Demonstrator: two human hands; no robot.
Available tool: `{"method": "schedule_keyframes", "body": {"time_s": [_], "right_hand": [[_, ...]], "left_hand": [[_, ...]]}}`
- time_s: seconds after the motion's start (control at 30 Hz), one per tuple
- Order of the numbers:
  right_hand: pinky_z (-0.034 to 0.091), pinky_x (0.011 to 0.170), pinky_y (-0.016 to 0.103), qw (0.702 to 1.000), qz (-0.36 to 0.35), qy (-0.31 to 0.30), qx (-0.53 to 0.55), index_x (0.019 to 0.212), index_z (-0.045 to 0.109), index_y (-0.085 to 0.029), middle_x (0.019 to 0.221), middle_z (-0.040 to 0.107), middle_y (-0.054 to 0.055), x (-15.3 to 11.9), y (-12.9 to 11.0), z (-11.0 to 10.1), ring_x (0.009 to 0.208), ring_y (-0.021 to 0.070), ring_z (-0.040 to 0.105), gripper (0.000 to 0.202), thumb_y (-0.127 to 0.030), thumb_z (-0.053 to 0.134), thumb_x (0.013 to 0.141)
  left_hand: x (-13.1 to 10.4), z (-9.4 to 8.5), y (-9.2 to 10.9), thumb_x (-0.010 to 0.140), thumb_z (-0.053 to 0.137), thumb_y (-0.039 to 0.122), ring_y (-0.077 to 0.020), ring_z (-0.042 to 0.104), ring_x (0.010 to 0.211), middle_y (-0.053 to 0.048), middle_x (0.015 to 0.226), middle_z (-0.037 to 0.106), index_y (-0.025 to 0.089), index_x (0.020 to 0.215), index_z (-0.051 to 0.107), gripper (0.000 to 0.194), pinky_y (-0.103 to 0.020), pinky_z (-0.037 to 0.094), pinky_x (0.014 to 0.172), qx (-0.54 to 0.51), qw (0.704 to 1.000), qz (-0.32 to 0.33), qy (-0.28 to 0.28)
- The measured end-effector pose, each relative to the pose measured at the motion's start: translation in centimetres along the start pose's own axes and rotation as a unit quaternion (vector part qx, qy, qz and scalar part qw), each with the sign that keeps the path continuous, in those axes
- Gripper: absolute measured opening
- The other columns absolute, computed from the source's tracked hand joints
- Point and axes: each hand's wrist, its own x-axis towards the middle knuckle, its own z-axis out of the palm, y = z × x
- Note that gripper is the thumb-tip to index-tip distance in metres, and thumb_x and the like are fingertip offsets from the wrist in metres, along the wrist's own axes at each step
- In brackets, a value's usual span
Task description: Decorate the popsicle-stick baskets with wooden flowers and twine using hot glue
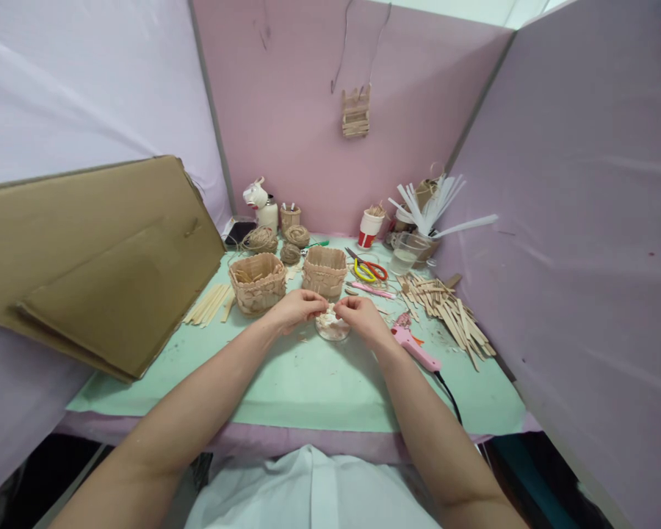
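Where hands nearly meet, round piece, baskets

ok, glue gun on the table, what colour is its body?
Pink; the glue gun shows best in the head view.

The person wears a pale bluish-white garment, softly creased, with a smooth, straight-edged vertical strip down its middle front. The left forearm and right forearm are bare, as are the slim-fingered left hand and right hand.
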Motion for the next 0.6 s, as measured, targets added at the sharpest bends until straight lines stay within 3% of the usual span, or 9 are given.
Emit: {"method": "schedule_keyframes", "body": {"time_s": [0.2, 0.3, 0.43, 0.6], "right_hand": [[0.032, 0.055, 0.023, 0.999, -0.027, 0.007, -0.022, 0.068, 0.061, -0.015, 0.064, 0.06, 0.0, -0.1, -0.2, -0.1, 0.056, 0.0104, 0.046, 0.021, -0.035, 0.057, 0.068], [0.038, 0.062, 0.026, 0.994, -0.076, 0.038, -0.062, 0.075, 0.063, -0.015, 0.071, 0.063, 0.002, -1.1, -0.9, -1.4, 0.064, 0.0135, 0.052, 0.026, -0.04, 0.056, 0.073], [0.041, 0.068, 0.029, 0.968, -0.119, 0.105, -0.196, 0.085, 0.062, -0.018, 0.082, 0.065, 0.005, -3.9, -1.4, -5.3, 0.073, 0.0179, 0.057, 0.03, -0.045, 0.054, 0.077], [0.039, 0.08, 0.034, 0.89, -0.054, 0.124, -0.435, 0.096, 0.061, -0.019, 0.1, 0.061, 0.01, -7.5, 1.2, -10.8, 0.096, 0.0259, 0.055, 0.035, -0.046, 0.061, 0.074]], "left_hand": [[0.0, 0.0, 0.1, 0.057, 0.074, 0.026, -0.0092, 0.05, 0.058, -0.001, 0.062, 0.06, 0.013, 0.065, 0.067, 0.017, -0.023, 0.036, 0.057, 0.026, 1.0, 0.004, 0.004], [-0.3, 0.0, 0.5, 0.056, 0.075, 0.028, -0.0087, 0.048, 0.058, -0.001, 0.062, 0.059, 0.013, 0.066, 0.067, 0.019, -0.023, 0.033, 0.054, 0.018, 1.0, 0.006, 0.018], [-0.3, 0.0, 0.7, 0.054, 0.078, 0.031, -0.0079, 0.046, 0.056, -0.001, 0.061, 0.057, 0.012, 0.065, 0.066, 0.025, -0.023, 0.031, 0.052, -0.013, 1.0, -0.008, 0.018], [-0.1, 0.1, 0.3, 0.055, 0.078, 0.036, -0.008, 0.046, 0.056, -0.002, 0.068, 0.06, 0.013, 0.069, 0.066, 0.029, -0.024, 0.031, 0.053, -0.012, 0.999, 0.016, 0.04]]}}
